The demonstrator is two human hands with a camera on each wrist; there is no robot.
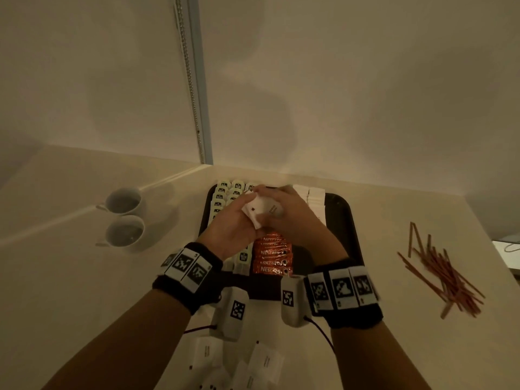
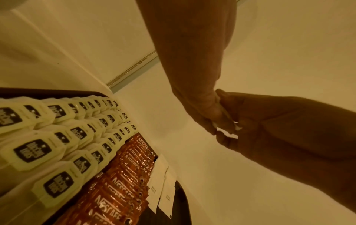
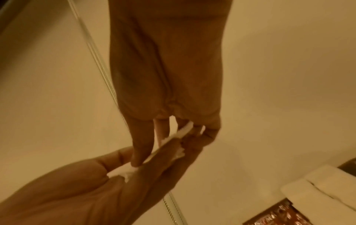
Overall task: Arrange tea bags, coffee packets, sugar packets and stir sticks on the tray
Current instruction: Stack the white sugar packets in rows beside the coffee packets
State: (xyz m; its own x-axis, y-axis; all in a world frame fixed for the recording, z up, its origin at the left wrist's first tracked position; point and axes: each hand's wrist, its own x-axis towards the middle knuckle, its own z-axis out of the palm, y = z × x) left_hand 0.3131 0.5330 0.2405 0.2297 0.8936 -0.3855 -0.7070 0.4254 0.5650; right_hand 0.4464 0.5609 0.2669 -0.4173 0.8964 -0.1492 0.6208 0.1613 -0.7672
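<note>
Both hands hover over the black tray (image 1: 346,212) and hold a small stack of white sugar packets (image 1: 260,211) between them. My left hand (image 1: 237,222) cradles the stack from below. My right hand (image 1: 291,218) pinches its right end. The right wrist view shows the packets (image 3: 182,134) edge-on between the fingers of both hands. On the tray lie rows of tea bags (image 1: 225,192) at the left, orange coffee packets (image 1: 271,257) in the middle, and a row of sugar packets (image 1: 312,199) at the back right. Stir sticks (image 1: 441,273) lie in a pile on the counter right of the tray.
Two white cups (image 1: 125,218) stand left of the tray. Several loose sugar packets (image 1: 264,358) lie on the counter near me, under my wrists. A wall rises right behind the tray. The right part of the tray is bare.
</note>
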